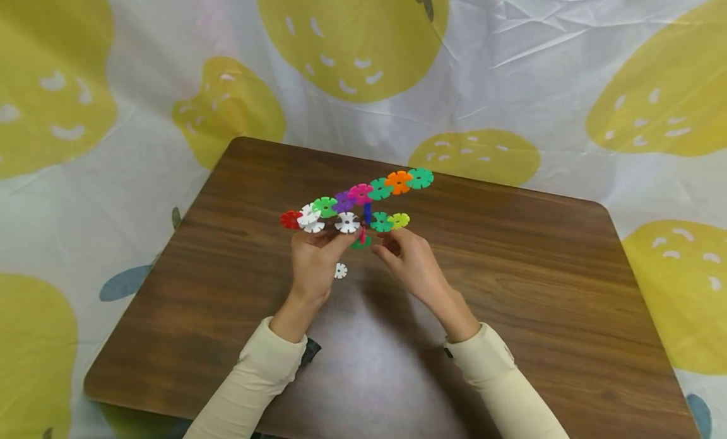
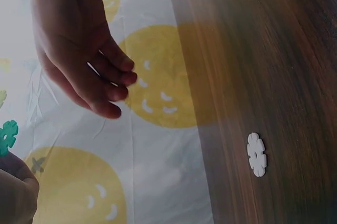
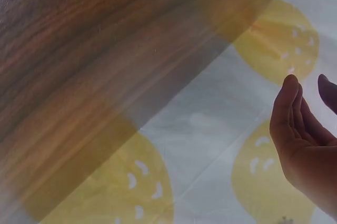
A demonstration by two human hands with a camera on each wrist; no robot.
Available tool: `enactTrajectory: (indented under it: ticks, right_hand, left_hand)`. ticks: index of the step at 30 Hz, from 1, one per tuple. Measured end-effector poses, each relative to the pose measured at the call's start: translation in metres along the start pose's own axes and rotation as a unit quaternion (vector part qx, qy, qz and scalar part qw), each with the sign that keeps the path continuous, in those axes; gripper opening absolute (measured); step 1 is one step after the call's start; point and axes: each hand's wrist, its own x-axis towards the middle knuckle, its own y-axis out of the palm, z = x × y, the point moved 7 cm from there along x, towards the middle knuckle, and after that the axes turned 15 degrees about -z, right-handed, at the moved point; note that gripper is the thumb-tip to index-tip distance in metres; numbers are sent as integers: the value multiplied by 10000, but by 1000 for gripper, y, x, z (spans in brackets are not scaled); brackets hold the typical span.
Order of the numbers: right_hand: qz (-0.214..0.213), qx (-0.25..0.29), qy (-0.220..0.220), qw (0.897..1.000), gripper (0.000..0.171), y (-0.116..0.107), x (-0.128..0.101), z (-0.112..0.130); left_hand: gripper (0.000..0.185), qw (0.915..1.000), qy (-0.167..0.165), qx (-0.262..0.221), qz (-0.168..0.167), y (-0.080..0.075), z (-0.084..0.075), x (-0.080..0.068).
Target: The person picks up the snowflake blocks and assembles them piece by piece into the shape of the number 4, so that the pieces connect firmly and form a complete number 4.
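Both forearms are angling inward over the worktop. The left hand is pinching the snowflake-disc chain from below, lifting it above the wood. The right hand is touching its green end with loosely curled fingers, not really gripping. A loose white disc is lying underneath.

Even overhead lighting in the head view; both wrist views soft and dimmer.
Head view is sharp, with a pale glare patch on the desk near the forearms and faint shadows below the hands. Wrist views are blurred: wood grain smears, the near hand is dark and out of focus.
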Motion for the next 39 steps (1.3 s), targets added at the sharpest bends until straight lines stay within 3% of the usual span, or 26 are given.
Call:
enactTrajectory:
  ticks: [9,20,33,39]
  right_hand:
    - [276,199,-85,9994,35,21,-3,3]
    - [466,253,11,9986,24,44,-3,4]
    - [772,-123,-349,9963,37,66,-2,8]
    - [944,-218,-624,9933,42,75,-3,9]
  left_hand:
    - [31,10000,-86,30,37,1,1,-2]
    - [30,9999,-102,-82,30,4,2,-5]
    - [32,9995,-150,-123,264,10,4,-8]
    - [34,9996,-162,-91,205,10,4,-9]
